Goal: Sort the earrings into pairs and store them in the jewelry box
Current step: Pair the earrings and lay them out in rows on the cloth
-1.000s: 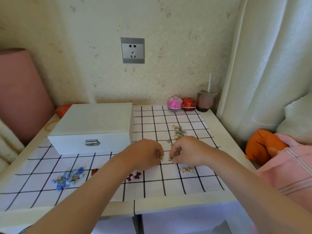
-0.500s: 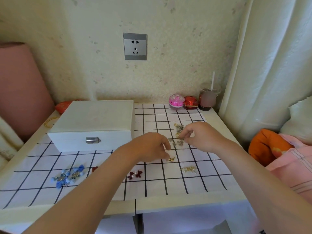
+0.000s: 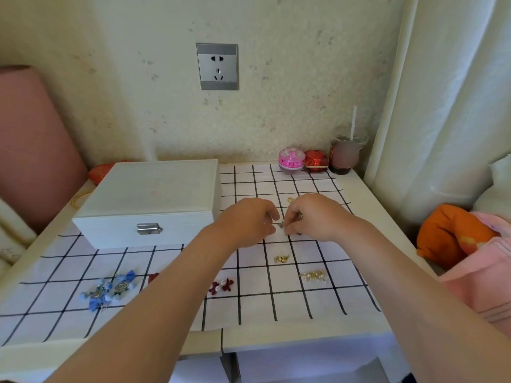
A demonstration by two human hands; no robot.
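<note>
A small silvery earring [image 3: 280, 225], thin and metallic, sits just right of the jewelry box [image 3: 154, 200], pinched between the curled fingertips of the left hand [image 3: 249, 222] and the right hand [image 3: 312, 217], which meet knuckle to knuckle above the cloth. How many pieces the fingers grip is too small to tell. The jewelry box is a flat white rectangular case with a faintly grained lid, closed, with a brushed metal clasp [image 3: 148, 228] on its front wall. In front of the box and to its right lie a glossy gold pair [image 3: 281, 258] and, farther right, a gold cluster with pale pearly beads [image 3: 313, 276]. Directly in front of the box's right corner rest two dark red bow-shaped earrings [image 3: 221, 285], and in front of its left half are blue fabric-bow earrings [image 3: 109, 290] with oval metal centres. All lie on a white cloth [image 3: 326, 305] with a thin black grid. Behind and to the right of the box stand a round pink container [image 3: 291, 160], a shiny red ornament [image 3: 315, 161] and a clear cup with a straw [image 3: 345, 153].
</note>
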